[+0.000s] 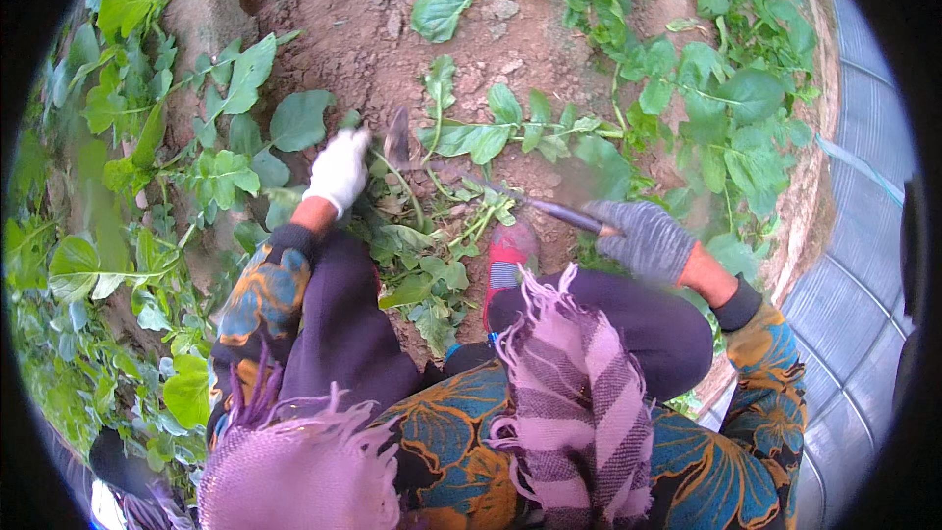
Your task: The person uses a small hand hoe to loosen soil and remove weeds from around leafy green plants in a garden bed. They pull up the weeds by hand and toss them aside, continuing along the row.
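Note:
My right hand (647, 239), in a grey knit glove, grips the dark handle of a small hand hoe (563, 213). The thin shaft runs left, slightly blurred, to a metal blade (397, 138) at the soil. My left hand (340, 173) wears a white glove and is close to that blade, among leafy plant stems. Its fingers are curled away from view, so I cannot see whether they hold a stem. Below the shaft, between my feet, lies a heap of green leafy plants (434, 272). A long leafy stem (489, 138) stretches over the soil beyond the shaft.
Dense leafy plants (213, 177) grow on the left, and more plants (706, 96) on the right. Reddish-brown soil (346, 22) runs between them. Plastic sheeting (868, 235) borders the right side. My red shoe (511, 258) is near the hoe; scarf ends (581, 397) hang before me.

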Available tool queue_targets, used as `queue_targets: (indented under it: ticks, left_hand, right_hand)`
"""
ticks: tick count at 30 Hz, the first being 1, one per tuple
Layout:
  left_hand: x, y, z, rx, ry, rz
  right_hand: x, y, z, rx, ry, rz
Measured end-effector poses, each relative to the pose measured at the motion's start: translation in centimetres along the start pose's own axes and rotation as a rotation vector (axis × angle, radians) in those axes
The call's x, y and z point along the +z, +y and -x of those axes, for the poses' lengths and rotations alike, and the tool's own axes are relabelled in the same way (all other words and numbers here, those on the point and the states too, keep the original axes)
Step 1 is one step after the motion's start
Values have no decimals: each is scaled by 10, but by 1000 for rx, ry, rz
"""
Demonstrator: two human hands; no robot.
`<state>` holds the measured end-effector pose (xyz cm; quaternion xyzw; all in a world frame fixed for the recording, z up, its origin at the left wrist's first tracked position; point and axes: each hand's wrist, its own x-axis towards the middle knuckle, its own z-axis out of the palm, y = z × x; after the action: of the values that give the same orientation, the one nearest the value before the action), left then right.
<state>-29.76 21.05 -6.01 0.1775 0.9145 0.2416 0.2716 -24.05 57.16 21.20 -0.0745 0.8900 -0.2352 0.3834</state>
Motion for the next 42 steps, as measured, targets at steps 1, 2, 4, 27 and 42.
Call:
queue_targets:
  ticks: [1,2,4,27,42]
  left_hand:
    - [-2,11,12,61,-113,-12]
    - [-5,22,24,53,-261,-4]
    - [-33,53,34,144,-367,-57]
    - [-111,80,88,-408,-43,1557]
    - [-93,64,102,-491,-77,1640]
  right_hand:
    - [-6,-4,1,97,-48,-119]
    - [-11,-9,-2,190,-98,-237]
    - [-21,-20,-13,429,-228,-525]
    - [62,55,-147,-4,85,927]
    - [62,-26,-125,-193,-345,452]
